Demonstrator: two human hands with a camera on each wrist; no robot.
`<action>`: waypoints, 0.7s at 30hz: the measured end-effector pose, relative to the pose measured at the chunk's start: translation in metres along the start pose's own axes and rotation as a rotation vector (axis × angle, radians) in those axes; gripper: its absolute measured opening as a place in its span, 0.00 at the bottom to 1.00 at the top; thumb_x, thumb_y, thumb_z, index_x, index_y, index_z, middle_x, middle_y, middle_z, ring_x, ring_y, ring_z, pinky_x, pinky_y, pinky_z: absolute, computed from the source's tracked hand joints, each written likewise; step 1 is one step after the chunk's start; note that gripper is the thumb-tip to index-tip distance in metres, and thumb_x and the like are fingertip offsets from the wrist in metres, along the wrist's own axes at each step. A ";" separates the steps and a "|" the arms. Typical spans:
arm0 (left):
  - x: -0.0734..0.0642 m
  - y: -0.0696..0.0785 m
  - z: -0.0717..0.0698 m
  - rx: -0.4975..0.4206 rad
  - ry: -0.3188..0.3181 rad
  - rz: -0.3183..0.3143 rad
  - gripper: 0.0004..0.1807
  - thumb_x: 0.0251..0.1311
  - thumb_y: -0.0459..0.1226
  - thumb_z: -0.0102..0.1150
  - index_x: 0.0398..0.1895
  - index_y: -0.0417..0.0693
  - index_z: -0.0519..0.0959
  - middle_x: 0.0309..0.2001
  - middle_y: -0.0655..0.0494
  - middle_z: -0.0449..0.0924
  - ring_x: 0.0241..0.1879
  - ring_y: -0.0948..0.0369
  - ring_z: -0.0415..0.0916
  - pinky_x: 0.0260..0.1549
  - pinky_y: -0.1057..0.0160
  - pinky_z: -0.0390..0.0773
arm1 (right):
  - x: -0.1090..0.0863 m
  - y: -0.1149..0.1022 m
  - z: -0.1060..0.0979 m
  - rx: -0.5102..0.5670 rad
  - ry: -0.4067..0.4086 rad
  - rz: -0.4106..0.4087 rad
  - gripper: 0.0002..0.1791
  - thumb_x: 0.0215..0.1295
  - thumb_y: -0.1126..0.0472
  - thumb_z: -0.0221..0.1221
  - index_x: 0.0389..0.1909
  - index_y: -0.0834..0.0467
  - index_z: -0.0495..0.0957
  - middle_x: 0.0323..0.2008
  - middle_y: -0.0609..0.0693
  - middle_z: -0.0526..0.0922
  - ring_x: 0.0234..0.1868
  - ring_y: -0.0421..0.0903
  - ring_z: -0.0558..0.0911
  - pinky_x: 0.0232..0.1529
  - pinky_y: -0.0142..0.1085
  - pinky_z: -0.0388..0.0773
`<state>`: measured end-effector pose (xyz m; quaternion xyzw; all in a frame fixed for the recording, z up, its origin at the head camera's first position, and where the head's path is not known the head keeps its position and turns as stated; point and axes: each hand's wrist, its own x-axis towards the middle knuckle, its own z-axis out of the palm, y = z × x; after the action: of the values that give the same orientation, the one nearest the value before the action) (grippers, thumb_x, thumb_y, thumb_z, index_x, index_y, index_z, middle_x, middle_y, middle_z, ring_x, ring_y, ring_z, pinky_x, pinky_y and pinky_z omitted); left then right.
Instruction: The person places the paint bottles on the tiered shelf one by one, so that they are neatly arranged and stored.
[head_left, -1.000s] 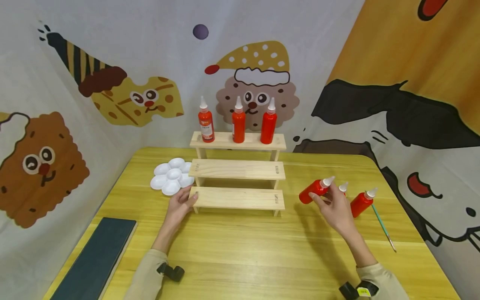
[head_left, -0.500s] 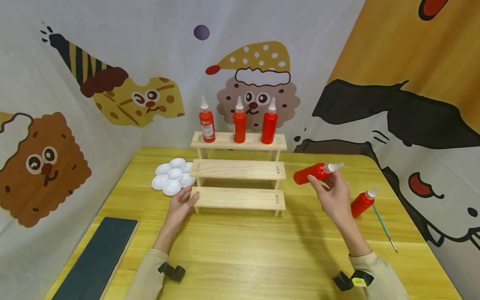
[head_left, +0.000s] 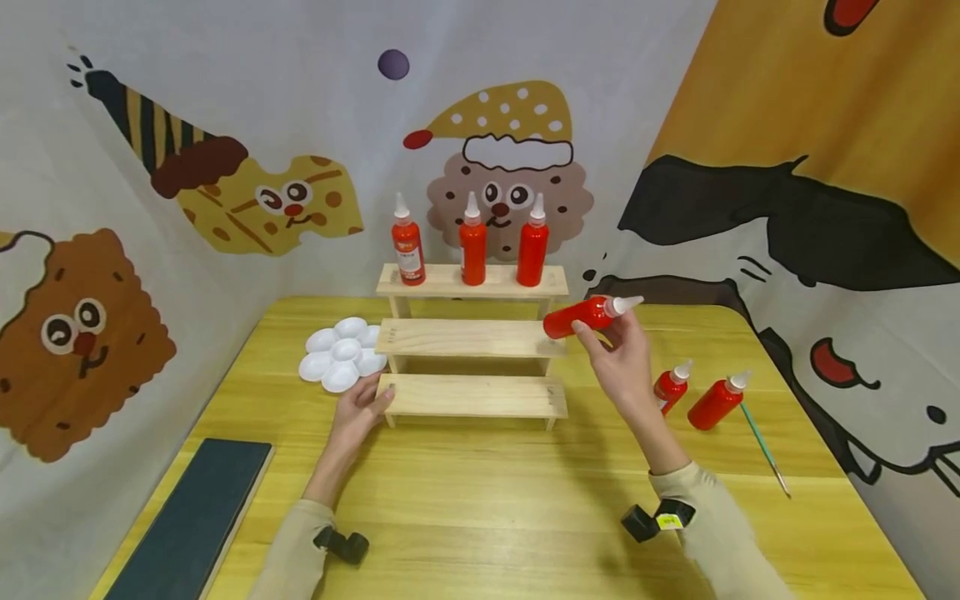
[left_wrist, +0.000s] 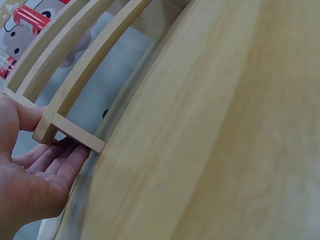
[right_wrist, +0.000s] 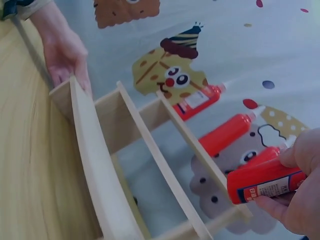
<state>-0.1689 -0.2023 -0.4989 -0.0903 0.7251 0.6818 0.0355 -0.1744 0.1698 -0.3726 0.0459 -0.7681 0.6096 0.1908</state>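
Note:
A three-step wooden rack stands on the table. My left hand grips the left end of its lowest step, thumb on top and fingers below, as the left wrist view shows. Three red paint bottles, among them a middle paint bottle, stand upright on the top step. My right hand holds another red paint bottle in the air, tilted with its white nozzle to the right. In the head view that bottle overlaps the right end of the middle step. Its label faces the right wrist camera.
Two more red bottles, a nearer-left bottle and a right bottle, stand right of the rack. A teal paintbrush lies beyond them. A white flower-shaped palette lies left of the rack, and a dark flat board at front left.
My right hand has lifted the bottle and carried it left and away toward the rack, uncovering a bottle behind it. My left hand keeps its grip on the rack.

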 end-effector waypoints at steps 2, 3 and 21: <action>0.000 0.001 -0.001 0.010 0.000 -0.001 0.32 0.72 0.38 0.58 0.75 0.41 0.63 0.71 0.36 0.69 0.48 0.66 0.80 0.43 0.70 0.83 | 0.004 -0.002 0.010 0.034 -0.014 -0.002 0.26 0.67 0.68 0.64 0.64 0.66 0.70 0.59 0.60 0.81 0.54 0.46 0.82 0.50 0.21 0.80; 0.000 0.001 0.000 0.014 0.002 -0.004 0.32 0.72 0.38 0.59 0.76 0.42 0.63 0.71 0.36 0.69 0.49 0.64 0.80 0.43 0.70 0.83 | 0.005 -0.002 0.015 0.054 -0.021 -0.008 0.26 0.67 0.69 0.65 0.64 0.66 0.70 0.59 0.61 0.81 0.55 0.48 0.82 0.49 0.21 0.80; 0.000 0.002 0.001 0.009 0.008 -0.014 0.32 0.72 0.37 0.59 0.76 0.41 0.62 0.71 0.37 0.68 0.47 0.65 0.80 0.42 0.70 0.83 | 0.022 -0.011 0.097 0.146 -0.241 -0.050 0.25 0.67 0.66 0.66 0.62 0.61 0.71 0.57 0.61 0.82 0.55 0.57 0.83 0.56 0.48 0.83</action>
<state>-0.1690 -0.2008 -0.4970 -0.0982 0.7275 0.6779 0.0378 -0.2145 0.0783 -0.3731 0.1514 -0.7377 0.6489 0.1087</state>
